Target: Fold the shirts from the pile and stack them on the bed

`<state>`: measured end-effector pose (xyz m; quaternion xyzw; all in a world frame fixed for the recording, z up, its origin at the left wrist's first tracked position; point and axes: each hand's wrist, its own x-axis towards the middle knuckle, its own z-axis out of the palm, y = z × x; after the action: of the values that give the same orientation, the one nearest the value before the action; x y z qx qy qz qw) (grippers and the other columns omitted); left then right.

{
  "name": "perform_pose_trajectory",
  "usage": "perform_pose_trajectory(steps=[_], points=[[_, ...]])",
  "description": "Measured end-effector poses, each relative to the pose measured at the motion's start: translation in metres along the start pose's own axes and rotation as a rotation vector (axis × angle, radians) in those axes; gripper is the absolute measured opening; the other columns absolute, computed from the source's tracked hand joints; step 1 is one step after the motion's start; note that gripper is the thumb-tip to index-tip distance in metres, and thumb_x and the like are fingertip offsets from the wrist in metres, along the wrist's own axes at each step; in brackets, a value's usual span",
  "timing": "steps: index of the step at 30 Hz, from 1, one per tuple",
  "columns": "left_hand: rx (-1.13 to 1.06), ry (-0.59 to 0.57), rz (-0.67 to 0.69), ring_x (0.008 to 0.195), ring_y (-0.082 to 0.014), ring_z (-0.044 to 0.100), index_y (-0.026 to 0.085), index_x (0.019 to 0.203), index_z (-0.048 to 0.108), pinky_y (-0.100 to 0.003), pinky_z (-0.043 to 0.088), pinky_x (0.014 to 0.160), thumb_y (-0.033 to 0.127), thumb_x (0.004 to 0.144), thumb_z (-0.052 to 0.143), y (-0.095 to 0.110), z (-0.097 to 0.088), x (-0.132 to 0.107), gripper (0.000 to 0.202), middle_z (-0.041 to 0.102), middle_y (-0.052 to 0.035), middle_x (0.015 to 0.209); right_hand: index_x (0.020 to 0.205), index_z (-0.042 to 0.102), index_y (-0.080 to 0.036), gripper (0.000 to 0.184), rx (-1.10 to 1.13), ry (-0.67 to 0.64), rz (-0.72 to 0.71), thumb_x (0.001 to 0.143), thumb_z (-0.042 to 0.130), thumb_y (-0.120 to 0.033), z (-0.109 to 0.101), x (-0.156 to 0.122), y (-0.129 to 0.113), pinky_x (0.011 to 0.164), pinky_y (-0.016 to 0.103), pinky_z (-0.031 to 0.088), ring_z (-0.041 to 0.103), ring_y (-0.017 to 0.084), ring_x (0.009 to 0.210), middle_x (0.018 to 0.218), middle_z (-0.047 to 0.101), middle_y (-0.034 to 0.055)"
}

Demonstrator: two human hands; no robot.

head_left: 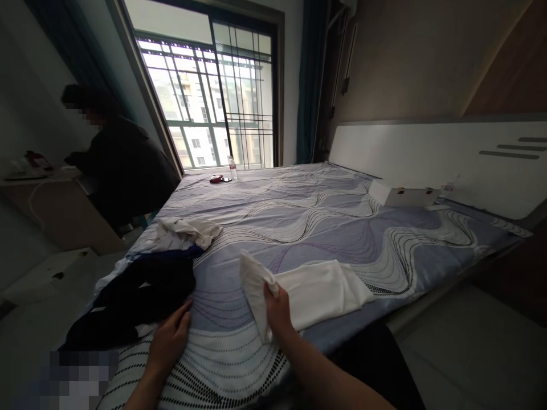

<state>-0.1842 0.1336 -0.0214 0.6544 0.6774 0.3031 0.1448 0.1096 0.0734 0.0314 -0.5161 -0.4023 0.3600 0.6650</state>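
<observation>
The right hand [277, 310] is closed on the near end of a white cloth [311, 293]. The fingers pinch a lifted fold of it, and the rest of the cloth lies flat on the bed [307, 222], going to the right from the hand. The left hand [170, 339] is open, with the fingers together. It rests palm down on the bed sheet, just beside a dark garment [137, 299], and its fingertips are at the edge of this garment; I cannot tell if they really touch it. The two hands are near each other at the near edge of the bed.

Behind the dark garment, a little farther, lies another crumpled white cloth [188, 230]. The sheet of the bed is blue-grey with wavy dotted lines. On the far right, near the white headboard [427, 156], there is a flat white box [404, 195]. At the far edge of the bed, in front of the window [209, 97], stands a small clear bottle [232, 168], and just to the left of it lie small red and dark objects [219, 179]. On the far left a person in dark clothes [122, 165] bends over a counter [51, 210].
</observation>
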Motion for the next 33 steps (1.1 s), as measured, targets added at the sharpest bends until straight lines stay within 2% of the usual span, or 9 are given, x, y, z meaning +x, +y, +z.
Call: perform_pose_trajectory(steps=[4, 8, 12, 17, 19, 22, 25, 29, 33], points=[[0.019, -0.017, -0.015, 0.121, -0.0288, 0.063, 0.024, 0.127, 0.069, -0.043, 0.049, 0.107, 0.052, 0.085, 0.042, 0.005, -0.002, 0.000, 0.057, 0.069, -0.0057, 0.131, 0.090, 0.071, -0.014, 0.046, 0.189, 0.329, 0.120, 0.075, 0.068, -0.057, -0.084, 0.031, 0.007, 0.077, 0.031, 0.054, 0.068, 0.023, 0.083, 0.083, 0.075, 0.0063], [0.037, -0.029, -0.057, 0.118, -0.0305, 0.065, 0.025, 0.126, 0.069, -0.044, 0.051, 0.102, 0.054, 0.084, 0.043, 0.008, -0.006, 0.002, 0.057, 0.069, -0.0061, 0.130, 0.097, 0.070, -0.015, 0.052, 0.272, 0.583, 0.157, 0.056, 0.081, -0.044, -0.176, 0.044, 0.025, 0.079, 0.033, 0.057, 0.070, 0.024, 0.088, 0.091, 0.076, 0.0056], [0.059, -0.029, -0.106, 0.112, -0.0324, 0.067, 0.024, 0.126, 0.069, -0.048, 0.054, 0.097, 0.054, 0.082, 0.044, 0.018, -0.008, 0.002, 0.058, 0.072, -0.0083, 0.124, 0.094, 0.071, -0.014, 0.052, 0.227, 0.603, 0.255, 0.047, 0.083, -0.033, -0.229, 0.044, 0.045, 0.076, 0.035, 0.059, 0.072, 0.027, 0.089, 0.088, 0.077, 0.0061], [0.067, 0.086, -0.092, 0.102, -0.0304, 0.070, 0.019, 0.110, 0.073, -0.044, 0.052, 0.095, 0.048, 0.083, 0.041, 0.095, 0.022, -0.020, 0.051, 0.076, -0.0115, 0.111, 0.091, 0.072, -0.014, 0.047, 0.099, 0.622, 0.252, 0.049, 0.080, -0.032, -0.234, 0.044, 0.057, 0.079, 0.034, 0.058, 0.071, 0.029, 0.095, 0.095, 0.077, 0.0101], [-0.054, -0.034, -0.099, 0.088, -0.0272, 0.073, 0.020, 0.102, 0.073, -0.039, 0.055, 0.086, 0.053, 0.083, 0.042, 0.142, 0.050, -0.036, 0.049, 0.077, -0.0100, 0.097, 0.093, 0.072, -0.013, 0.049, 0.097, 0.621, 0.263, 0.050, 0.080, -0.034, -0.232, 0.045, 0.060, 0.080, 0.034, 0.058, 0.071, 0.030, 0.097, 0.096, 0.077, 0.0108], [-0.297, -0.415, -0.267, 0.061, -0.0225, 0.071, 0.019, 0.088, 0.069, -0.034, 0.054, 0.063, 0.063, 0.086, 0.037, 0.208, 0.099, -0.058, 0.055, 0.077, -0.0090, 0.082, 0.097, 0.072, -0.012, 0.052, 0.107, 0.611, 0.265, 0.050, 0.079, -0.033, -0.233, 0.046, 0.062, 0.081, 0.033, 0.058, 0.071, 0.030, 0.098, 0.099, 0.077, 0.0115], [-0.242, -0.359, -0.187, 0.070, -0.0257, 0.071, 0.019, 0.089, 0.068, -0.034, 0.050, 0.065, 0.059, 0.087, 0.042, 0.251, 0.136, -0.072, 0.048, 0.076, -0.0113, 0.081, 0.099, 0.072, -0.012, 0.053, 0.102, 0.592, 0.251, 0.051, 0.077, -0.035, -0.235, 0.047, 0.060, 0.081, 0.034, 0.057, 0.071, 0.030, 0.098, 0.097, 0.078, 0.0118], [-0.192, -0.253, -0.077, 0.083, -0.0276, 0.070, 0.021, 0.078, 0.064, -0.034, 0.046, 0.072, 0.051, 0.089, 0.041, 0.265, 0.144, -0.080, 0.039, 0.075, -0.0137, 0.086, 0.098, 0.073, -0.012, 0.051, 0.058, 0.575, 0.223, 0.053, 0.075, -0.036, -0.229, 0.043, 0.048, 0.082, 0.034, 0.057, 0.071, 0.030, 0.097, 0.094, 0.078, 0.0116], [-0.199, -0.123, -0.023, 0.071, -0.0243, 0.066, 0.024, 0.076, 0.060, -0.032, 0.044, 0.065, 0.055, 0.090, 0.039, 0.236, 0.105, -0.075, 0.040, 0.072, -0.0081, 0.075, 0.098, 0.073, -0.013, 0.048, 0.126, 0.490, 0.246, 0.055, 0.075, -0.034, -0.188, 0.021, 0.042, 0.083, 0.035, 0.057, 0.072, 0.029, 0.094, 0.092, 0.078, 0.0101]])
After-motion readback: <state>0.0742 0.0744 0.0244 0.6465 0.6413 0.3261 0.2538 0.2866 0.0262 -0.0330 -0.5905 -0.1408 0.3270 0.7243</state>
